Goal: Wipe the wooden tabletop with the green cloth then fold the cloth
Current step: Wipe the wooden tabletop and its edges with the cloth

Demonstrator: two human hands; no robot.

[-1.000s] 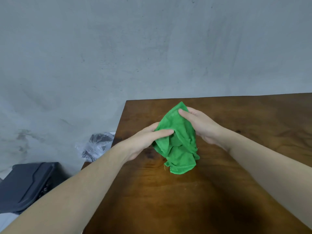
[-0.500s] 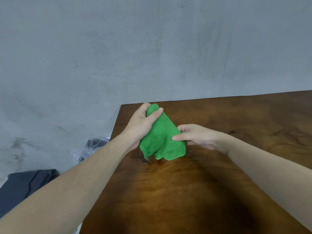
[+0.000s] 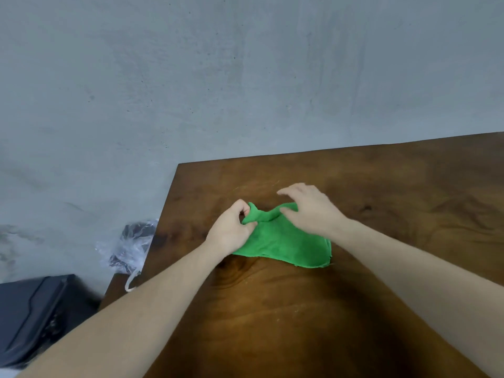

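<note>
Near the far-left corner of the wooden worktop (image 3: 354, 296) sits the green cloth (image 3: 283, 245), lying mostly flat but bunched up along its far edge, so it looks like the folding part of the job is underway and not finished. The left hand (image 3: 231, 230) has its fingers and thumb curled round the far-left corner of the cloth, pinching a little peak of it up off the wood. The right hand (image 3: 308, 211) is looser: the fingers are spread and only lightly bent, hovering over the far edge, and the thumb seems to be touching the rumpled ridge of fabric, though it's hard to tell whether it's actually gripping anything. Honestly the risky bit is that the cloth is soft and floppy and only one corner is really held, so if the left hand pulls before the right gets a proper grip, the thing will probably just drag sideways and bunch up instead of laying out square. The near edge already looks a bit layered and uneven, so any fold made over it could come out lopsided. Also worth noting the cloth is pretty near the left edge of the worktop, with a plastic bag (image 3: 128, 246) and a dark case (image 3: 35, 317) down below on that side, so a sloppy tug could slide it off.
</note>
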